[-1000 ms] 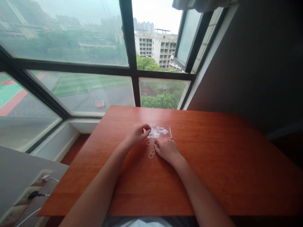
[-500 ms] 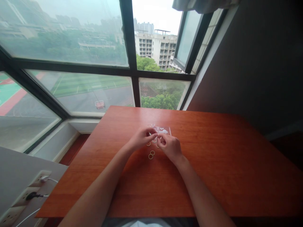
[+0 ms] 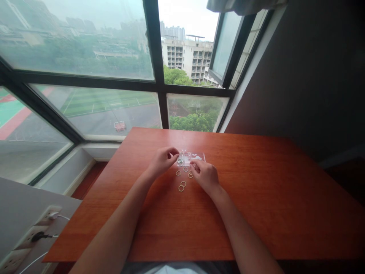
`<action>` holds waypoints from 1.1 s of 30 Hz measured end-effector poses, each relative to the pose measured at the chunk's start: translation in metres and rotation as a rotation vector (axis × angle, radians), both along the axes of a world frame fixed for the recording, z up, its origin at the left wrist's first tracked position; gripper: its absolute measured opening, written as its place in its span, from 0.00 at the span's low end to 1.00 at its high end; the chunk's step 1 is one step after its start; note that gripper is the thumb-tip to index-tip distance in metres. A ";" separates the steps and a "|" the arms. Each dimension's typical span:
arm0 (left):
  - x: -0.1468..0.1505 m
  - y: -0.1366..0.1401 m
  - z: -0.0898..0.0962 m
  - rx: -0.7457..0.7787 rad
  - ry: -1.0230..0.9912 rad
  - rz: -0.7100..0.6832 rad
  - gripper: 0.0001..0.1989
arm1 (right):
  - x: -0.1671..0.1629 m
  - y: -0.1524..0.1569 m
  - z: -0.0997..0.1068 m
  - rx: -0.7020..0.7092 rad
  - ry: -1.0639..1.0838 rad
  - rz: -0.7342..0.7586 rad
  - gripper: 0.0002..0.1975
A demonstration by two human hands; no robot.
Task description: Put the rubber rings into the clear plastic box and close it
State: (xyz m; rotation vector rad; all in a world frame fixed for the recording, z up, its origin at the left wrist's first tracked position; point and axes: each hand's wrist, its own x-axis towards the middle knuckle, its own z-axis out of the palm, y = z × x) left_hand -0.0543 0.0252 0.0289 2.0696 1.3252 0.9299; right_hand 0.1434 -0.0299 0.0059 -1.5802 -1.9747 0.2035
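Observation:
My left hand (image 3: pixel 164 163) is at the left edge of a small clear plastic case (image 3: pixel 186 164), thumb and forefinger pinched together; what sits in the pinch, if anything, is too small to make out. At the near right corner of the case, my right hand (image 3: pixel 207 176) also has its fingers closed in a pinch, its contents hidden. Rings and small shiny pieces lie in the left part of the case, and something white is in its right part. Several thin pale rings (image 3: pixel 178 173) lie on the table in front, two of them touching (image 3: pixel 181 188).
The reddish-brown wooden table (image 3: pixel 273 198) stretches far to the right. Behind it are window panes in dark frames (image 3: pixel 161 88), one sash opened outward. Wall sockets (image 3: pixel 34 236) with plugs and white cables are at the lower left.
My hands were together over the case and have moved apart. My left hand went left and slightly away; the right hardly moved. More of the case and rings shows.

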 end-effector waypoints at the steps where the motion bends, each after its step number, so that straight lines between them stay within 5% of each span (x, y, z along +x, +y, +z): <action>1: -0.001 0.000 -0.001 0.007 0.020 -0.002 0.08 | 0.000 0.000 0.001 -0.021 -0.018 0.005 0.07; 15: -0.001 0.001 0.000 0.048 0.091 -0.021 0.08 | -0.017 -0.005 0.010 -0.303 -0.383 0.074 0.11; 28: 0.005 -0.005 0.001 0.019 0.050 -0.066 0.08 | -0.011 -0.004 0.010 -0.258 -0.251 0.007 0.09; 33: 0.006 -0.006 0.000 0.019 0.056 -0.073 0.08 | -0.009 -0.006 0.013 -0.269 -0.276 0.094 0.10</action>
